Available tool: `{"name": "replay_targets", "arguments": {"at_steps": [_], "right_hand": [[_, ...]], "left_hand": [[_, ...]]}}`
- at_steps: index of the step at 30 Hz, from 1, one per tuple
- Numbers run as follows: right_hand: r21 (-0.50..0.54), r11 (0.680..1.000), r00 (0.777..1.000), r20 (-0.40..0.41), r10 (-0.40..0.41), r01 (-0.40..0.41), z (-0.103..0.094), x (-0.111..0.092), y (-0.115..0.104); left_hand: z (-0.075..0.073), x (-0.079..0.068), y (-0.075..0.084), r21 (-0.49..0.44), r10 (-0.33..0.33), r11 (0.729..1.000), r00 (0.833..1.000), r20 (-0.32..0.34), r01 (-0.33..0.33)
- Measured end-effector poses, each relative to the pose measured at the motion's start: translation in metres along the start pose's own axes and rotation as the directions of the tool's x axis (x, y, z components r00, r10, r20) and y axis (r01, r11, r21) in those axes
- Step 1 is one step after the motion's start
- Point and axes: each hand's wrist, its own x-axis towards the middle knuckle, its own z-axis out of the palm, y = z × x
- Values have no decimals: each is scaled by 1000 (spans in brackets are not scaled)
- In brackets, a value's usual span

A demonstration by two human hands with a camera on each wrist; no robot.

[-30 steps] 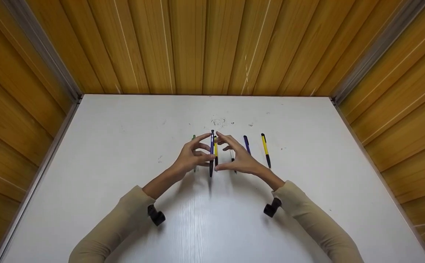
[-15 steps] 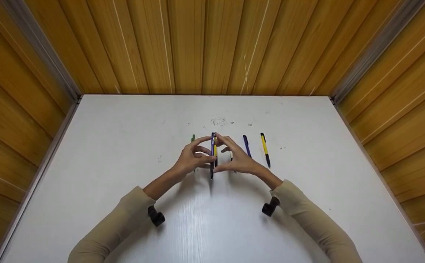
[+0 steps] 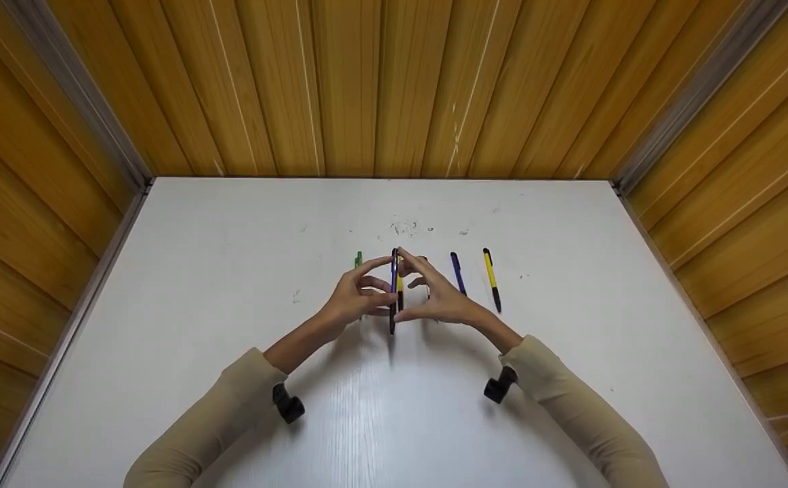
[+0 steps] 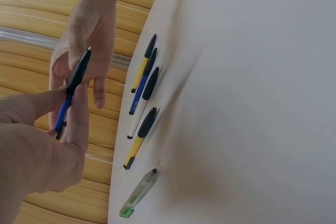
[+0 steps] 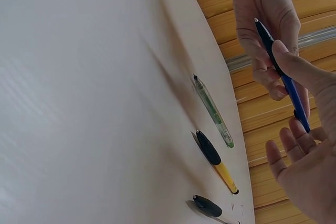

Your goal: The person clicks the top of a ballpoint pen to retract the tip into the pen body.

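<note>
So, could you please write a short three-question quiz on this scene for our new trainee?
1. How many pens lie in a row on the table?
2. True or false: the green pen lies at one end of that row.
3. Fill the gap: the held pen, pinched by the left hand, is black and ____.

Key:
1. Five.
2. True.
3. Blue.

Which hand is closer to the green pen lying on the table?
The left hand. In the head view, it partly covers the green pen; the right hand is farther away, right of the blue pen.
</note>
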Motion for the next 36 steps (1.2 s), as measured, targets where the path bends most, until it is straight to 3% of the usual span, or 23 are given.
{"name": "replay_targets", "arguments": {"at_steps": [10,21,30,36], "right_hand": [[10,1000,1000,2,23,-23,0,5,1],[-37,999,1000,-19,19,-19,2,4,1],[-16,1000,999,-40,16,-17,3,4,1],[3,1000,995,-95,17,-17,4,6,0]], "left_hand": [[2,-3,1,-31,-37,999,999,-16,36],[6,-6,-1,-90,-106,991,990,-89,98],[8,-5,0,-78,-94,993,991,-97,87],[9,0,3,-80,-80,994,992,-96,73]]}}
